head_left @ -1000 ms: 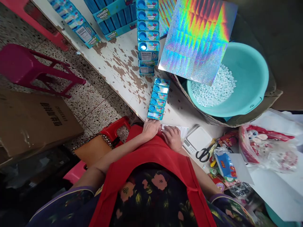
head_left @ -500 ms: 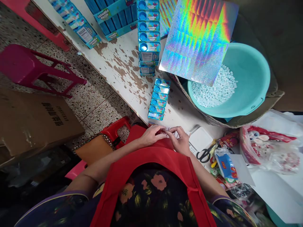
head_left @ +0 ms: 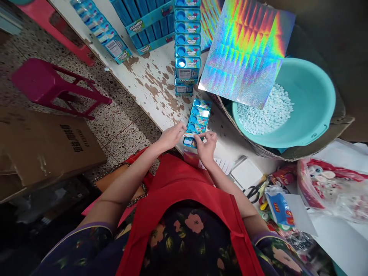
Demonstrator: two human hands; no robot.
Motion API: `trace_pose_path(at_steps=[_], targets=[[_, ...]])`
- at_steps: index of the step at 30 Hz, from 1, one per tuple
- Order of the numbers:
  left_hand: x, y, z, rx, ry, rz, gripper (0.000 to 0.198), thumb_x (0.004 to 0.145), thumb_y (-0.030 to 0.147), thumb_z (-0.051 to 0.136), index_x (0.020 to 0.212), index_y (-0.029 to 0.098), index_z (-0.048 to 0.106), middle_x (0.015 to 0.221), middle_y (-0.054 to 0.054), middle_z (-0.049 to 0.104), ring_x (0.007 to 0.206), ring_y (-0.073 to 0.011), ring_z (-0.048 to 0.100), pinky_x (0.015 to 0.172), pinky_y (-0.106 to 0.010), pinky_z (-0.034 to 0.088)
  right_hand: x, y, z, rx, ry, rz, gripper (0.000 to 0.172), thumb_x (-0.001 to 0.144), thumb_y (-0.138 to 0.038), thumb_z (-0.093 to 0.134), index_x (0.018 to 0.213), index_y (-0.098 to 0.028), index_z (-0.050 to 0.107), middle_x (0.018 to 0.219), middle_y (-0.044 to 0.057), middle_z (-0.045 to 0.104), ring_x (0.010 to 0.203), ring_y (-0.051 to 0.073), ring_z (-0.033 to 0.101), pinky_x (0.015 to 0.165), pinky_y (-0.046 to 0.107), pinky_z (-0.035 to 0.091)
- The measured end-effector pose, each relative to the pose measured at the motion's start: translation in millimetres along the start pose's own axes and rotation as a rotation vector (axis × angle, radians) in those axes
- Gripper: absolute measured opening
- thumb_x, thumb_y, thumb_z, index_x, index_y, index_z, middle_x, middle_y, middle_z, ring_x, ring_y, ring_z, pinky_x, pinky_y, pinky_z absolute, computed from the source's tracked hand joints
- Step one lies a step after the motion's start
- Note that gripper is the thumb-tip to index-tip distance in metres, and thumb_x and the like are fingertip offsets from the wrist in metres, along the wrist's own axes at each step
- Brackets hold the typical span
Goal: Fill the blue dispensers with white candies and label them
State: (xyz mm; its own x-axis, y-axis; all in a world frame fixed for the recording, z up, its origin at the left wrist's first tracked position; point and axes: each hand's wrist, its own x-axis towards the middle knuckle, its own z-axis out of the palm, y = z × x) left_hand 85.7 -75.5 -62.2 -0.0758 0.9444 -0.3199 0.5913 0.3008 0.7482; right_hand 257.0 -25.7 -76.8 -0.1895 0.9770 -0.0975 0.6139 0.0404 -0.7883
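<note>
A row of small blue candy boxes [head_left: 198,117] lies on the worn white table [head_left: 149,82]. My left hand [head_left: 171,136] and my right hand [head_left: 207,145] meet over the nearest box [head_left: 190,142] of that row. Both hands pinch a small white strip [head_left: 189,135], perhaps a sticker, across that box; the fingers are pressed together. A sheet of white labels [head_left: 222,165] lies just right of my right wrist. A tall stack of the same blue boxes [head_left: 187,57] stands beyond the row.
A teal basin [head_left: 310,103] of white pellets sits in a cardboard box under a holographic sheet [head_left: 244,53]. A small scale [head_left: 245,174], scissors [head_left: 255,191], and plastic bags lie at right. Display cartons [head_left: 149,19] stand at the back. A magenta stool [head_left: 46,80] and a cardboard box [head_left: 43,145] stand left.
Both hands rose from the label sheet at the table edge, came together pinching a small strip, then reached forward onto the nearest blue box. The view shifted slightly.
</note>
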Motion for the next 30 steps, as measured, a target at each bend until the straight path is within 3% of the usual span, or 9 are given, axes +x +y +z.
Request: trace_pose_path(at_steps=[3, 6, 9, 12, 16, 19, 22, 24, 30], targets=[[13, -15, 17.1, 0.018, 0.048, 0.051, 0.02, 0.089, 0.025, 0.036, 0.102, 0.019, 0.05, 0.092, -0.006, 0.06, 0.087, -0.02, 0.056, 0.077, -0.031, 0.044, 6, 6, 8, -0.033, 0.018, -0.019, 0.016, 0.075, -0.032, 0.065, 0.07, -0.019, 0.057, 0.088, 0.004, 0.046, 0.095, 0.021, 0.047, 0.091, 0.038, 0.039], [14, -26, 37.7, -0.019, 0.13, -0.002, 0.021, 0.088, 0.023, 0.037, 0.103, 0.018, 0.05, 0.091, -0.006, 0.059, 0.089, -0.0204, 0.055, 0.08, -0.032, 0.045, 9, 11, 9, 0.035, 0.047, 0.093, 0.025, 0.067, -0.032, 0.07, 0.077, -0.02, 0.05, 0.091, 0.003, 0.047, 0.084, 0.017, 0.049, 0.079, 0.032, 0.043], [5, -28, 52.3, 0.008, 0.215, -0.097, 0.028, 0.088, 0.022, 0.038, 0.111, 0.015, 0.052, 0.093, -0.008, 0.059, 0.093, -0.022, 0.054, 0.085, -0.035, 0.044, 12, 16, 7, 0.127, 0.035, 0.242, 0.035, 0.063, -0.033, 0.071, 0.083, -0.021, 0.045, 0.091, 0.001, 0.049, 0.068, 0.012, 0.047, 0.067, 0.028, 0.044], [-11, -24, 62.7, 0.048, 0.295, -0.074, 0.039, 0.09, 0.018, 0.034, 0.125, 0.015, 0.05, 0.114, -0.012, 0.058, 0.108, -0.0231, 0.05, 0.096, -0.037, 0.04, 14, 18, 7, 0.147, -0.009, 0.248, 0.037, 0.064, -0.038, 0.07, 0.083, -0.021, 0.043, 0.085, -0.001, 0.051, 0.064, 0.011, 0.046, 0.064, 0.027, 0.043], [-33, -25, 73.3, 0.153, 0.177, -0.075, 0.049, 0.087, 0.01, 0.034, 0.133, 0.018, 0.049, 0.14, -0.013, 0.044, 0.12, -0.0265, 0.043, 0.101, -0.043, 0.037, 15, 24, 1, 0.187, -0.042, 0.193, 0.035, 0.068, -0.043, 0.067, 0.083, -0.021, 0.044, 0.082, -0.001, 0.055, 0.064, 0.011, 0.049, 0.064, 0.026, 0.044], [-49, -30, 78.5, 0.16, 0.205, -0.122, 0.037, 0.091, 0.019, 0.037, 0.122, 0.017, 0.058, 0.134, -0.014, 0.051, 0.117, -0.026, 0.047, 0.101, -0.044, 0.038, 3, 32, -16, 0.241, -0.035, 0.157, 0.029, 0.078, -0.043, 0.059, 0.091, -0.02, 0.046, 0.092, 0.004, 0.06, 0.071, 0.012, 0.056, 0.067, 0.027, 0.047], [-58, -31, 85.2, 0.081, 0.208, -0.048, 0.031, 0.092, 0.032, 0.044, 0.114, 0.019, 0.061, 0.124, -0.011, 0.057, 0.116, -0.0227, 0.049, 0.103, -0.04, 0.038, -23, 44, -37, 0.05, -0.051, 0.021, 0.025, 0.087, -0.042, 0.051, 0.097, -0.019, 0.053, 0.095, 0.006, 0.063, 0.082, 0.017, 0.058, 0.076, 0.032, 0.047], [-58, -29, 90.9, -0.008, 0.181, -0.06, 0.028, 0.088, 0.035, 0.052, 0.108, 0.019, 0.063, 0.124, -0.01, 0.055, 0.115, -0.0212, 0.051, 0.101, -0.036, 0.04, -42, 53, -46, -0.142, -0.161, -0.151, 0.024, 0.09, -0.04, 0.05, 0.099, -0.019, 0.058, 0.095, 0.008, 0.065, 0.089, 0.02, 0.058, 0.081, 0.036, 0.045], [-45, -31, 105.1, -0.299, 0.106, -0.18, 0.023, 0.084, 0.035, 0.053, 0.079, 0.016, 0.064, 0.083, -0.002, 0.06, 0.081, -0.0146, 0.057, 0.08, -0.027, 0.047, -66, 73, -45, -0.507, -0.358, -0.541, 0.031, 0.091, -0.029, 0.051, 0.121, -0.023, 0.057, 0.12, 0.009, 0.064, 0.113, 0.026, 0.053, 0.1, 0.048, 0.034]])
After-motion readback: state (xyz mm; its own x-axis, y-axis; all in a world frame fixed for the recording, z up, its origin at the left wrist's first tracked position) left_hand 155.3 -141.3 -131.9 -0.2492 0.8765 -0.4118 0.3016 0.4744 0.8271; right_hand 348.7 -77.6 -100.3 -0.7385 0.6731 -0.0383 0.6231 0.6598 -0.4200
